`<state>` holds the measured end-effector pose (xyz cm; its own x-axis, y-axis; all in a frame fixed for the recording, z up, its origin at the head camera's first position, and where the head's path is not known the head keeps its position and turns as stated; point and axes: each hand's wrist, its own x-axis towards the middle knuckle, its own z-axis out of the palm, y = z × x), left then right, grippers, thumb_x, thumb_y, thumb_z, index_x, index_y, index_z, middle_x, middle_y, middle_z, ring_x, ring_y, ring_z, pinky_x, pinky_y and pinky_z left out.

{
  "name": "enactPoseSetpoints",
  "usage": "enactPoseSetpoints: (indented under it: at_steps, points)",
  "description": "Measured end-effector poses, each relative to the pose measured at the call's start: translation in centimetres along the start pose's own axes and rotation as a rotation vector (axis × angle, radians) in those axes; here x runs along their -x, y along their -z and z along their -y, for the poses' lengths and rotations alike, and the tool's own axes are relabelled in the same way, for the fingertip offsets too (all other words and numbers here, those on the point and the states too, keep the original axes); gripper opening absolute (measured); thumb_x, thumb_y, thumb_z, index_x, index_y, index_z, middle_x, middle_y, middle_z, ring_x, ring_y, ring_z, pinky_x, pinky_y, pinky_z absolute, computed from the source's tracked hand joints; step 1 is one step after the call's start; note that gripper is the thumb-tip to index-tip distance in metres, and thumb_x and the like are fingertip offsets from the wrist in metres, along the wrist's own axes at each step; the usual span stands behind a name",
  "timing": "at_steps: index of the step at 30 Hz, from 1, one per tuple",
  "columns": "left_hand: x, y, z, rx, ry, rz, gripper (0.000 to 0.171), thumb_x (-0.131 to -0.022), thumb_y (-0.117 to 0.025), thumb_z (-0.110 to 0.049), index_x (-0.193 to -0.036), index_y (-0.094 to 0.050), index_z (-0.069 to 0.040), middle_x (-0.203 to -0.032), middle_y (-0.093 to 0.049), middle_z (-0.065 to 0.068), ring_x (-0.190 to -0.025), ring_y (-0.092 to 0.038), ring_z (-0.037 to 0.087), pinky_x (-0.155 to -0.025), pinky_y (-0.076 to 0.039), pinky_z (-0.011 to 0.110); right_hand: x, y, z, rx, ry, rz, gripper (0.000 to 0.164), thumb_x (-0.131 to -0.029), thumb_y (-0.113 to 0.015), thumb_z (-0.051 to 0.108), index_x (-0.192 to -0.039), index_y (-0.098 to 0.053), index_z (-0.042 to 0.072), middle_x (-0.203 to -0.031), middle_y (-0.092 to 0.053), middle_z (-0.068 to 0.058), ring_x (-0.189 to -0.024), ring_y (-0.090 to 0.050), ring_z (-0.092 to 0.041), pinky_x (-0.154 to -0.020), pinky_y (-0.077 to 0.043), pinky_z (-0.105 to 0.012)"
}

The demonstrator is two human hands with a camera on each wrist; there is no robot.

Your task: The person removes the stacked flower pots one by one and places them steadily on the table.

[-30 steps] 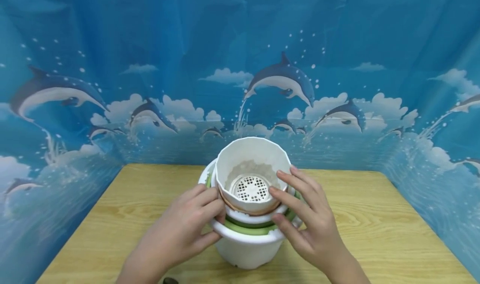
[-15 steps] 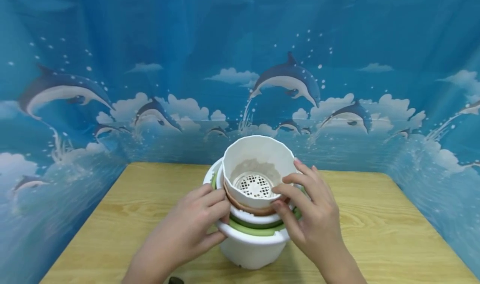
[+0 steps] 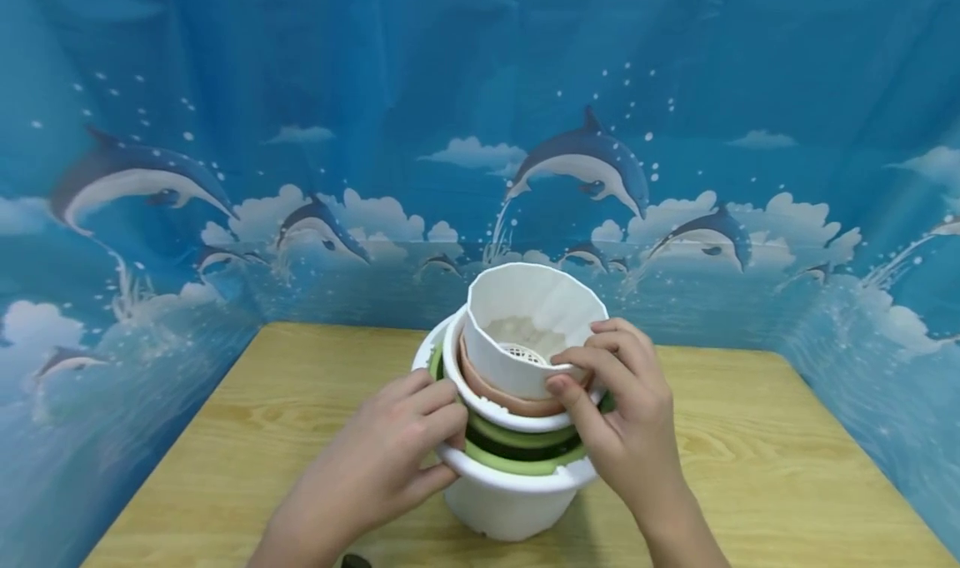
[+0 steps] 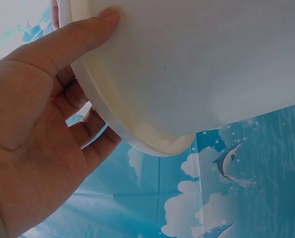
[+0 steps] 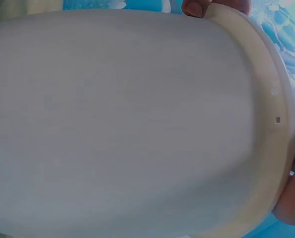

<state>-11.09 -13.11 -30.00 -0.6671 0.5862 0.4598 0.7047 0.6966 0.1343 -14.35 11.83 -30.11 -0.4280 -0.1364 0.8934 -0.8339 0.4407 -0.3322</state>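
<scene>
Several plant pots stand nested on the table. A large white pot [image 3: 510,511] is outermost, with a green pot [image 3: 517,466], a smaller white pot [image 3: 517,421] and a terracotta-coloured pot [image 3: 504,400] inside it. The innermost white pot [image 3: 491,356] has a mesh-like base and leans up out of the stack. My right hand [image 3: 637,410] pinches its near right rim between thumb and fingers. At the left, my left hand [image 3: 390,443] grips the large pot's rim; in the left wrist view the thumb [image 4: 88,37] lies on its outer wall, fingers beneath the rim.
A wooden-topped table [image 3: 757,468] carries the pots. Behind and at both sides hangs a blue curtain [image 3: 420,68] printed with dolphins. A small dark object [image 3: 356,561] lies at the bottom edge of the head view.
My right thumb and fingers have drawn together on the innermost pot's rim. That pot and those just around it have risen and tilted, showing more green below. My left hand keeps its grip.
</scene>
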Motion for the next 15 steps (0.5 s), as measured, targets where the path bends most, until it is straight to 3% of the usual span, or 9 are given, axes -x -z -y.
enactPoseSetpoints:
  at_steps: [8, 12, 15]
  points:
    - [0.0, -0.2, -0.1, 0.006, 0.0, -0.004, 0.035, -0.076, -0.086, -0.028, -0.083, -0.052, -0.029, -0.09, -0.048, -0.019, -0.086, -0.042, 0.006, -0.075, -0.044, 0.026, 0.0, 0.8, 0.0, -0.018, -0.1, 0.039, 0.009, -0.086, -0.078, 0.024, -0.093, -0.073, 0.02, -0.094, -0.062, 0.002, -0.116, -0.052, -0.028, -0.107, -0.035, -0.033]
    - [0.0, -0.2, 0.0, 0.007, 0.0, -0.005, 0.035, -0.075, -0.086, -0.028, -0.083, -0.052, -0.028, -0.089, -0.048, -0.019, -0.085, -0.042, 0.006, -0.074, -0.043, 0.026, -0.1, 1.1, 0.0, -0.058, -0.157, 0.026, 0.013, -0.083, -0.079, 0.012, -0.091, -0.073, 0.019, -0.092, -0.063, 0.002, -0.108, -0.051, -0.023, -0.099, -0.036, -0.031]
    - [-0.1, -0.2, -0.2, 0.011, 0.003, 0.001, 0.034, -0.076, -0.086, -0.028, -0.083, -0.052, -0.028, -0.089, -0.049, -0.019, -0.085, -0.042, 0.006, -0.073, -0.043, 0.025, -0.2, 1.1, -0.2, -0.082, -0.161, -0.004, 0.01, -0.083, -0.079, 0.012, -0.09, -0.073, 0.016, -0.091, -0.064, 0.0, -0.106, -0.052, -0.024, -0.097, -0.037, -0.031]
